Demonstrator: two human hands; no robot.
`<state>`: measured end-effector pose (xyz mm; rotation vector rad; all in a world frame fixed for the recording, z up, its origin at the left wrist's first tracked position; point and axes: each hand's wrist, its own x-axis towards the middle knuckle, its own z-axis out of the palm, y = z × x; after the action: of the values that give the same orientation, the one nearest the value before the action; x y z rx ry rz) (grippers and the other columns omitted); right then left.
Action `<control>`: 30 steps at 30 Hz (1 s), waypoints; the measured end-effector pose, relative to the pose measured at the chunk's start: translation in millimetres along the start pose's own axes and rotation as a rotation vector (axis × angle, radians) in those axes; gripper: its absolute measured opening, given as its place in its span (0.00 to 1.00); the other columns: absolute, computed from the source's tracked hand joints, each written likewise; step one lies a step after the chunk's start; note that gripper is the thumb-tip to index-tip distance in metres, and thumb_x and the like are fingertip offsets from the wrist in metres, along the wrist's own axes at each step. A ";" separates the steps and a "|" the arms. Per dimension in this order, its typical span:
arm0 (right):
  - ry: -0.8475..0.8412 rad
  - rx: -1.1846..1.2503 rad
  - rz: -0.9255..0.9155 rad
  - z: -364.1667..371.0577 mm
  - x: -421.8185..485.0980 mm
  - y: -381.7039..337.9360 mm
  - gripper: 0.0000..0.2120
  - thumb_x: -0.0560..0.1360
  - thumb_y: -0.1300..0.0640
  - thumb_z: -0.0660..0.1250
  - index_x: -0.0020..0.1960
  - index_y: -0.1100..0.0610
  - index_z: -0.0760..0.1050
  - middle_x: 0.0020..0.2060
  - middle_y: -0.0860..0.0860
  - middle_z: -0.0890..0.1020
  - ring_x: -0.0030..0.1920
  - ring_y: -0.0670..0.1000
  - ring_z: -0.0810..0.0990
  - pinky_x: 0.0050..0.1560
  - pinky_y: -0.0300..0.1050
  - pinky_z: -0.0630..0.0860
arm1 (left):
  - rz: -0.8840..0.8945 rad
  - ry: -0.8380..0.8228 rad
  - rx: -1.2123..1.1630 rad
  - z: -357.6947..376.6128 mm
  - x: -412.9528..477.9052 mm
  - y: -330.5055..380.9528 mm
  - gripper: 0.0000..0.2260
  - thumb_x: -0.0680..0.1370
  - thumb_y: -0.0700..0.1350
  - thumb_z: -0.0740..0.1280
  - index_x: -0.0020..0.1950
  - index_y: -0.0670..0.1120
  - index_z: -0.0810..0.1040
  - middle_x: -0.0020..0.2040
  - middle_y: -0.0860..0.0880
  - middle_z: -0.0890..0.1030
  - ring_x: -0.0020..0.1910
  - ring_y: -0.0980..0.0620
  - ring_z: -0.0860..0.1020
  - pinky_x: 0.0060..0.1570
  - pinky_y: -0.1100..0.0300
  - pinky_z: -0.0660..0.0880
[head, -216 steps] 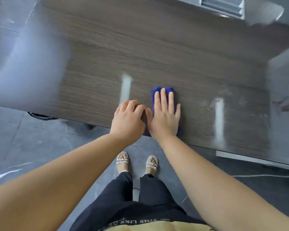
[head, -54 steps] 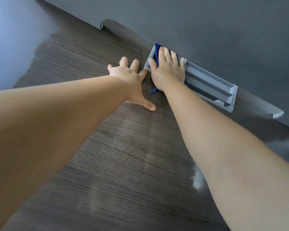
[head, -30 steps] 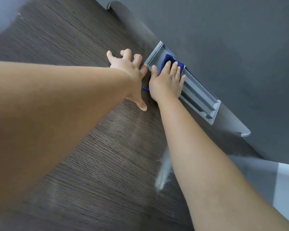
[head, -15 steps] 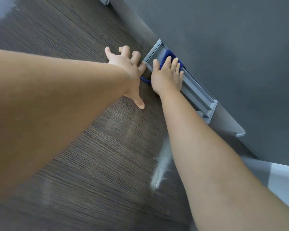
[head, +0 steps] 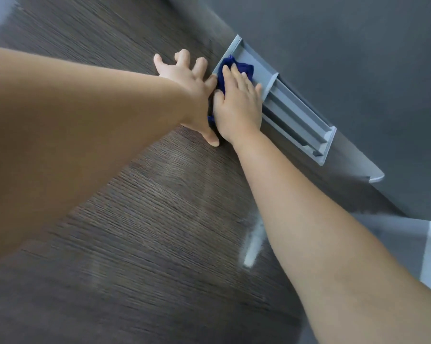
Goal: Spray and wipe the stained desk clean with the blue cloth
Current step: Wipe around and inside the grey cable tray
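Right grip (head: 239,105) is flat, fingers straight, pressing on the blue cloth (head: 243,68) rather than clutching it. Cloth is bunched under the palm, on the near end of the grey cable tray (head: 296,120) set into the back edge of the desk (head: 160,219). A scrap of it pokes out by the wrist.

Left grip (head: 184,75) is spread wide, holds nothing, palm down on the desk just beside the right one. Looks like bracing for the long reach. Dark wall panel (head: 333,45) sits directly behind the tray.

Step in hand: wiping, my read, at the tray end and back strip of the desk. No spray bottle in frame, so I can't tell where spraying stands.

Pale streak (head: 253,244) on the desk next to the right forearm. Could be residue or just glare, can't tell from this angle.

Next move calls for:
- keeping the flat pressure and sliding the cloth along the tray or back onto the wood
- flattening the cloth first, since a bunched cloth covers less
- a pass over that streak to see if it lifts
- watching the tray lip, where the cloth could snag
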<state>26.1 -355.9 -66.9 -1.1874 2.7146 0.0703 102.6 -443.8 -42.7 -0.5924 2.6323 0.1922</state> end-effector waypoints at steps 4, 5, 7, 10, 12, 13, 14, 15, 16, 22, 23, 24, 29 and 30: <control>0.000 0.023 -0.073 -3.9 -5.0 13.7 0.23 0.82 0.51 0.49 0.76 0.52 0.55 0.76 0.48 0.57 0.76 0.50 0.52 0.75 0.55 0.45 | -0.005 -0.020 -0.002 -1.4 -0.2 0.9 0.58 0.54 0.78 0.65 0.76 0.53 0.51 0.72 0.46 0.56 0.71 0.39 0.53 0.67 0.32 0.56; 0.005 0.015 -0.079 -5.6 -8.8 24.1 0.23 0.82 0.51 0.49 0.76 0.52 0.57 0.76 0.49 0.59 0.76 0.50 0.54 0.75 0.55 0.46 | -0.006 -0.026 -0.001 -2.4 0.1 1.3 0.58 0.54 0.78 0.65 0.77 0.53 0.50 0.72 0.46 0.55 0.71 0.39 0.53 0.67 0.32 0.55; 0.005 -0.046 -0.078 -8.0 -15.5 44.2 0.22 0.82 0.50 0.49 0.75 0.53 0.59 0.75 0.49 0.61 0.75 0.51 0.55 0.74 0.56 0.46 | -0.013 -0.033 0.004 -2.4 0.2 1.4 0.58 0.55 0.78 0.65 0.77 0.53 0.48 0.73 0.47 0.54 0.71 0.39 0.52 0.67 0.32 0.55; 0.004 -0.064 -0.051 -5.9 -15.0 44.4 0.23 0.82 0.47 0.48 0.74 0.54 0.60 0.75 0.50 0.61 0.76 0.53 0.54 0.74 0.56 0.46 | -0.014 -0.029 0.015 -1.7 1.2 1.1 0.58 0.54 0.78 0.65 0.77 0.53 0.48 0.73 0.46 0.55 0.71 0.39 0.52 0.67 0.32 0.55; 0.022 -0.021 -0.036 -3.5 -6.9 25.3 0.23 0.82 0.46 0.49 0.73 0.54 0.62 0.75 0.50 0.62 0.76 0.54 0.54 0.74 0.57 0.46 | -0.010 -0.030 0.007 -2.1 0.9 1.6 0.58 0.55 0.77 0.66 0.77 0.53 0.50 0.72 0.46 0.55 0.71 0.38 0.52 0.67 0.32 0.56; 0.025 -0.012 -0.034 -3.5 -2.7 16.7 0.23 0.81 0.45 0.50 0.73 0.53 0.62 0.75 0.49 0.61 0.76 0.54 0.54 0.74 0.57 0.45 | -0.009 -0.030 0.002 -2.5 0.8 2.2 0.57 0.55 0.77 0.66 0.76 0.53 0.50 0.72 0.46 0.56 0.71 0.38 0.52 0.66 0.32 0.56; 0.025 -0.011 -0.035 -2.6 0.4 10.7 0.23 0.81 0.45 0.50 0.73 0.52 0.62 0.75 0.49 0.61 0.76 0.53 0.54 0.74 0.58 0.45 | -0.010 -0.031 0.000 -2.7 0.7 2.2 0.57 0.54 0.77 0.67 0.76 0.53 0.51 0.72 0.46 0.56 0.71 0.38 0.53 0.66 0.32 0.56; 0.024 -0.015 -0.043 -1.3 2.0 8.6 0.23 0.81 0.45 0.51 0.73 0.52 0.62 0.75 0.48 0.60 0.76 0.53 0.53 0.74 0.58 0.45 | -0.010 -0.032 -0.003 -3.0 1.1 1.4 0.57 0.54 0.77 0.67 0.76 0.54 0.51 0.72 0.46 0.56 0.71 0.38 0.53 0.66 0.32 0.56; 0.019 -0.017 -0.059 -0.8 1.5 10.5 0.23 0.81 0.45 0.51 0.74 0.51 0.61 0.75 0.48 0.59 0.76 0.53 0.53 0.74 0.58 0.45 | -0.009 -0.033 -0.005 -3.2 1.0 0.7 0.57 0.54 0.77 0.66 0.76 0.54 0.51 0.72 0.46 0.56 0.71 0.38 0.52 0.66 0.32 0.56; 0.018 -0.066 -0.074 -3.2 -18.6 56.5 0.22 0.82 0.48 0.51 0.74 0.53 0.60 0.75 0.49 0.59 0.76 0.53 0.50 0.74 0.58 0.46 | -0.019 -0.037 0.003 -3.8 -0.8 1.0 0.58 0.54 0.78 0.65 0.77 0.54 0.48 0.72 0.46 0.55 0.71 0.39 0.52 0.67 0.33 0.56; 0.022 -0.076 -0.054 -0.4 -23.0 57.2 0.22 0.82 0.48 0.50 0.74 0.54 0.60 0.76 0.50 0.58 0.77 0.53 0.49 0.74 0.58 0.46 | -0.020 -0.037 0.004 -3.0 -0.8 1.4 0.58 0.54 0.78 0.65 0.77 0.54 0.48 0.73 0.46 0.54 0.71 0.39 0.52 0.67 0.33 0.55; 0.030 -0.081 -0.022 3.0 -25.2 52.1 0.24 0.82 0.48 0.50 0.75 0.55 0.58 0.76 0.51 0.58 0.77 0.54 0.48 0.74 0.58 0.45 | -0.023 -0.037 0.011 -3.1 -0.8 0.8 0.59 0.54 0.78 0.65 0.77 0.53 0.47 0.73 0.46 0.54 0.72 0.39 0.52 0.67 0.33 0.55; 0.059 -0.051 0.082 14.3 -20.2 10.5 0.29 0.81 0.43 0.47 0.77 0.55 0.50 0.77 0.52 0.51 0.77 0.54 0.45 0.74 0.54 0.43 | -0.021 -0.033 0.006 -1.7 -1.5 0.6 0.59 0.55 0.79 0.64 0.77 0.54 0.46 0.74 0.47 0.53 0.72 0.39 0.51 0.67 0.34 0.55; 0.066 -0.053 0.079 14.9 -23.8 11.0 0.29 0.81 0.43 0.47 0.78 0.55 0.49 0.77 0.53 0.50 0.77 0.53 0.45 0.74 0.53 0.43 | -0.019 -0.030 0.007 -1.8 -1.6 0.5 0.58 0.55 0.79 0.64 0.77 0.54 0.46 0.74 0.47 0.53 0.72 0.39 0.52 0.67 0.34 0.56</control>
<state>36.0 -329.5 -77.5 -1.1157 2.8339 0.1164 103.1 -443.2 -40.4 -0.6076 2.5966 0.1851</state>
